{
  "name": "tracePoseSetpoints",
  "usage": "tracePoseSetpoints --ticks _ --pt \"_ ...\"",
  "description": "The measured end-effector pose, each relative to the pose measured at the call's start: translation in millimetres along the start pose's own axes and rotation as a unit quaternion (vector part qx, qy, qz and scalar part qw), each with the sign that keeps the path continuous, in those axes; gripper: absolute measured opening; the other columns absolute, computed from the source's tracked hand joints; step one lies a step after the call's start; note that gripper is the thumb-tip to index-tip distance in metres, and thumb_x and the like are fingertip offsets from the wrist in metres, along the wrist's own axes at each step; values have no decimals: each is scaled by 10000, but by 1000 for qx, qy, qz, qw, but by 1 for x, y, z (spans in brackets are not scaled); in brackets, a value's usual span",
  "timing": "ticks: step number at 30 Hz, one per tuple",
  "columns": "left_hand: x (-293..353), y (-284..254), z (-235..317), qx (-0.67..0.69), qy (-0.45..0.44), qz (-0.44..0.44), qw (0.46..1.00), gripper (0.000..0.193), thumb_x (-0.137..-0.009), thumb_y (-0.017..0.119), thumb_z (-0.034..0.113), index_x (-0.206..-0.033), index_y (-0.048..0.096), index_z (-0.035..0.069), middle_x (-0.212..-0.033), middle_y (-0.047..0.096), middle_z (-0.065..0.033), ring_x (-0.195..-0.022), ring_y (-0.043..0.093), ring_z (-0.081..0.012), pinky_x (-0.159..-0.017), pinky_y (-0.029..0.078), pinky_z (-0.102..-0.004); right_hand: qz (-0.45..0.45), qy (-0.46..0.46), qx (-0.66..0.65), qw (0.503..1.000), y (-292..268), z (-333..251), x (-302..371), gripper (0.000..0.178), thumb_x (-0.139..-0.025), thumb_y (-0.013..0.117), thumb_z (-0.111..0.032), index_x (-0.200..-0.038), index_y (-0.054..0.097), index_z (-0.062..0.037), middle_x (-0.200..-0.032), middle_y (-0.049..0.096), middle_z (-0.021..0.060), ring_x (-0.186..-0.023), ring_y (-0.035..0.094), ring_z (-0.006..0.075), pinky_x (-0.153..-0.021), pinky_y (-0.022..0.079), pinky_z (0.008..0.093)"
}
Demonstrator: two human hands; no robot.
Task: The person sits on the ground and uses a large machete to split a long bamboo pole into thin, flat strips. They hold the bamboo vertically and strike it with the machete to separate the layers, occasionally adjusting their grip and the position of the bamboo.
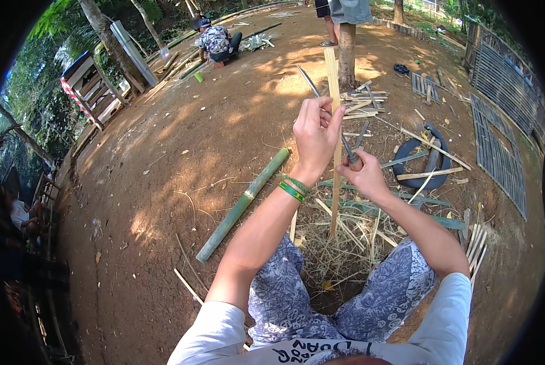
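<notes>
My left hand (317, 135), with green bands at its wrist, is closed on a long pale bamboo strip (333, 76). The strip stands nearly upright, its lower end down among shavings between my knees. My right hand (366, 177) grips the wooden handle (355, 163) of a long thin-bladed knife (307, 79). Its blade slants up and left, crossing the strip by my left fingers; whether the fingers touch the blade is hidden. Curly bamboo shavings (345, 243) lie in a heap below both hands.
A green bamboo pole (244, 204) lies at the left. To the right are a black tyre (405, 151), split strips (476, 246) and slatted bamboo panels (497, 146). Ahead, one person stands by a tree trunk (347, 58); another person (216, 41) crouches at the far left.
</notes>
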State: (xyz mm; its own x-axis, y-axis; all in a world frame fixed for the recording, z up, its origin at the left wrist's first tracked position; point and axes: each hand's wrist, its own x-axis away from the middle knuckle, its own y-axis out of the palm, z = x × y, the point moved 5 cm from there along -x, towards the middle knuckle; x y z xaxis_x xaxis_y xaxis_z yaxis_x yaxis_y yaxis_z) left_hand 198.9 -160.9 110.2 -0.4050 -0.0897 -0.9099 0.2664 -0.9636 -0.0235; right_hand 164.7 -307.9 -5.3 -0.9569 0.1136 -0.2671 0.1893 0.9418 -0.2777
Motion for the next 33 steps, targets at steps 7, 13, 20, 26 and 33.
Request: tracePoseSetpoints --ticks 7,13,20,26,33 --pt "0 -3 -3 8 23 15 1000 108 -888 713 51 -920 628 -7 -768 637 -75 -616 618 -126 -552 510 -268 -2 -23 20 1000 2 -3 1 199 -808 775 -145 -869 636 -16 -735 643 20 -675 569 87 -640 475 284" --pt "2 -5 -8 5 9 12 1000 99 -905 698 59 -895 625 -7 -766 648 -76 -621 632 -125 -556 513 -266 -18 13 -1 1000 3 -2 3 199 -819 772 -146 -890 638 -17 -748 646 22 -684 569 87 -645 474 284" --pt "0 -5 -10 27 0 8 1000 113 -911 698 66 -881 623 -13 -768 681 -82 -642 650 -113 -583 530 -256 -8 -4 -5 1000 1 2 0 194 -823 770 -141 -892 636 -19 -743 641 15 -676 566 81 -633 466 271" --pt "4 -3 -14 44 -10 -33 998 118 -908 702 61 -877 620 -17 -775 679 -80 -659 651 -112 -597 538 -261 5 4 -52 999 1 6 -2 178 -832 760 -119 -883 618 -23 -698 622 4 -594 536 54 -539 423 245" --pt "9 2 -17 29 -5 -111 993 117 -899 706 52 -879 616 -20 -760 666 -76 -658 637 -111 -598 525 -270 33 33 -60 997 -8 7 -3 174 -833 760 -95 -866 602 -29 -645 588 -5 -516 517 66 -474 404 254"
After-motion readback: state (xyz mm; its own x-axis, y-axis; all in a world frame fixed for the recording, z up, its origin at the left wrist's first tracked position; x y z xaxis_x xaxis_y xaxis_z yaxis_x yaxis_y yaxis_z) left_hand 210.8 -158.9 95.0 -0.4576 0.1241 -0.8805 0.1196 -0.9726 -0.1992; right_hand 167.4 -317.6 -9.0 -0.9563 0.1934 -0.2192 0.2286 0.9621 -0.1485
